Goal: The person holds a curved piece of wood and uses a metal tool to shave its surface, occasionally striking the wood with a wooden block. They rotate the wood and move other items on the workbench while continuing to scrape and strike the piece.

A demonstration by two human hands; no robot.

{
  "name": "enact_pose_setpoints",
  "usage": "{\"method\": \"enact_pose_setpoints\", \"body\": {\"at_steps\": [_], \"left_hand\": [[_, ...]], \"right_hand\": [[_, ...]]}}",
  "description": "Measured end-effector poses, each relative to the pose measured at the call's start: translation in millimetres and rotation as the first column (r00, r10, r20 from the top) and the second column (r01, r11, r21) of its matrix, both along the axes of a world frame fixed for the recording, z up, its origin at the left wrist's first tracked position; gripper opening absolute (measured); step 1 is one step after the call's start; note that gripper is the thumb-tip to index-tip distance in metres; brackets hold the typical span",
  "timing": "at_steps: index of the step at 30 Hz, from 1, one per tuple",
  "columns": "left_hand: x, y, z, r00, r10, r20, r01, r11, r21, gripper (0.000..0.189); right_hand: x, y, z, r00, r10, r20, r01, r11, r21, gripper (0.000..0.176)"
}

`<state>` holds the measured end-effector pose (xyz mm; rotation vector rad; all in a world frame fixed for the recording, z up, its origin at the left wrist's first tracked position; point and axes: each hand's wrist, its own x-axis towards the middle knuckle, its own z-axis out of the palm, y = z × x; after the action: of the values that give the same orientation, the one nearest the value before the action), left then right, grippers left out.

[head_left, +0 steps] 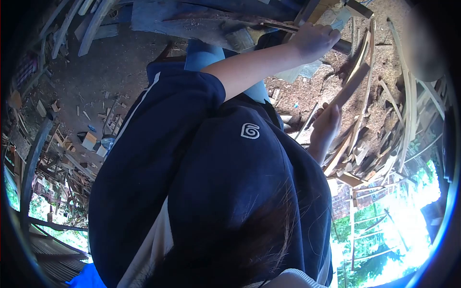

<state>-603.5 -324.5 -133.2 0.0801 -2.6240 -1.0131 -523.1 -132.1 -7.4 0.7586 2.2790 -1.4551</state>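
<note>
My left hand [313, 43] reaches across to the upper right, with its fingers curled down at the edge of a wooden workpiece or bench. What lies under those fingers is hidden. A thin dark stick [280, 27] ends beside its wrist, and a pale flat piece [342, 18] is just beyond the knuckles. Lower on the right, my right hand [327, 124] is closed around the near end of a flat wooden strip [353, 85]. The strip slants up and away to the right, apart from my left hand.
A broad grey plank [187, 21] spans the top. Long thin offcuts [408, 91] lie on the right over wood shavings [307, 91]. Scrap wood [62, 149] is heaped on the left of the dirt floor [91, 77]. My blue trouser leg [201, 55] is beneath my left arm.
</note>
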Motion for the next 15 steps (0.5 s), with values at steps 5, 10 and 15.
{"method": "enact_pose_setpoints", "body": {"at_steps": [5, 10, 15], "left_hand": [[2.4, 6.7, 1.6, 0.999, 0.044, 0.029, -0.044, 0.999, -0.018, 0.027], [1.0, 5.7, 1.4, 0.994, -0.061, 0.091, 0.061, 0.998, 0.002, 0.026], [0.9, -3.8, -2.9, 0.986, -0.151, 0.068, 0.144, 0.984, 0.106, 0.024]], "right_hand": [[-6.4, 3.9, 10.2, 0.996, -0.072, -0.048, 0.059, 0.972, -0.226, 0.037], [-4.8, 4.9, 12.9, 0.997, -0.07, -0.035, 0.056, 0.952, -0.3, 0.037], [-1.8, 4.7, 14.3, 0.997, -0.077, -0.012, 0.071, 0.956, -0.283, 0.038]]}}
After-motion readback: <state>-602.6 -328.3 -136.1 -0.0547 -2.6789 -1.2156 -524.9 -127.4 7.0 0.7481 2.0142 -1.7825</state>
